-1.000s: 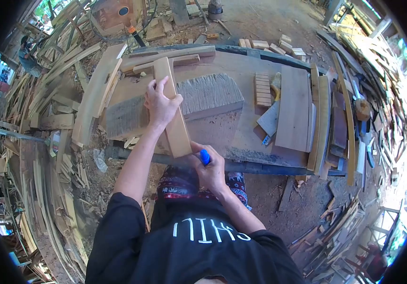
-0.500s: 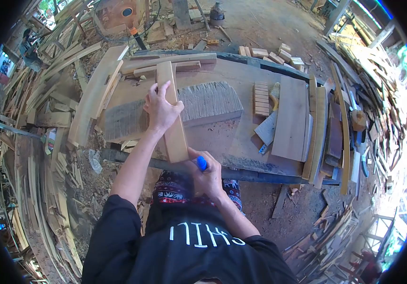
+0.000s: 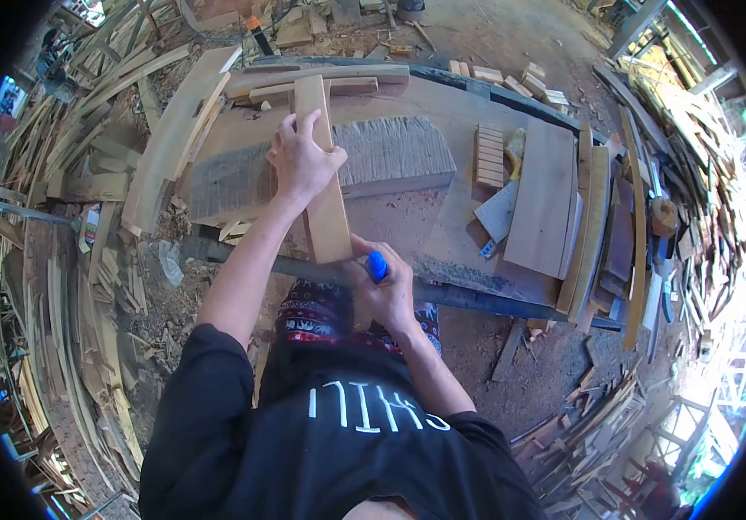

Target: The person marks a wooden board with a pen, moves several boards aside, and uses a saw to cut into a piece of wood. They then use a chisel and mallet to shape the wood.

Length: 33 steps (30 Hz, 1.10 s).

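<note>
A smooth, light-brown wooden board (image 3: 331,221) lies crosswise over a rough, weathered grey timber block (image 3: 394,160), its near end jutting out toward me. My left hand (image 3: 303,165) is clamped over the board's middle, thumb on the right edge and fingers on the far side. Beside the near end, my right hand (image 3: 390,290) is closed around a blue-handled tool (image 3: 377,265). Only the rounded blue end of that tool shows plainly; the rest is hidden by the fingers or blurred. The right index finger is at the board's near right corner.
On the workbench (image 3: 442,243) to the right lie a slatted wooden block (image 3: 489,156), a wide plank (image 3: 539,204) and long curved strips (image 3: 594,225). Two wood lengths (image 3: 321,85) rest along the far edge. Scrap piles (image 3: 87,295) crowd the left floor.
My view has tilted, so the bench and board sit higher in the picture. Both hands keep their grips, and the right one stays by the board's near end.
</note>
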Available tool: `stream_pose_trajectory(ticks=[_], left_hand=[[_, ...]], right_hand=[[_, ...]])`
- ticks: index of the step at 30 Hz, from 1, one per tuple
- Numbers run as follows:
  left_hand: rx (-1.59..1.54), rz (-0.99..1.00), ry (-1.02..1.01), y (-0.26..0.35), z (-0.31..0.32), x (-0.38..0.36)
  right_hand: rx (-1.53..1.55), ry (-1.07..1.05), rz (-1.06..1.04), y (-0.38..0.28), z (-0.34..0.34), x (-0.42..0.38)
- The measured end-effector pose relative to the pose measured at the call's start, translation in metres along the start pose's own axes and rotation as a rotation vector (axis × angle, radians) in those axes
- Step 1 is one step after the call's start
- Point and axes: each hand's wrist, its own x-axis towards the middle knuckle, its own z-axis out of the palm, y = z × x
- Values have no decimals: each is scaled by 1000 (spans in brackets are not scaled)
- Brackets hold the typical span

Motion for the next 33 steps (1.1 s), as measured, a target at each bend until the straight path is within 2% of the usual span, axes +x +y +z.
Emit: stream_pose_trajectory(ticks=[16, 18, 33], left_hand=[[-16, 88, 54, -13, 6, -3], [-108, 77, 42, -18, 7, -1], [-108, 76, 3, -20, 6, -1]], right_hand=[[29, 1, 38, -2, 3, -3], [36, 6, 39, -2, 3, -2], [15, -5, 30, 1, 3, -2]])
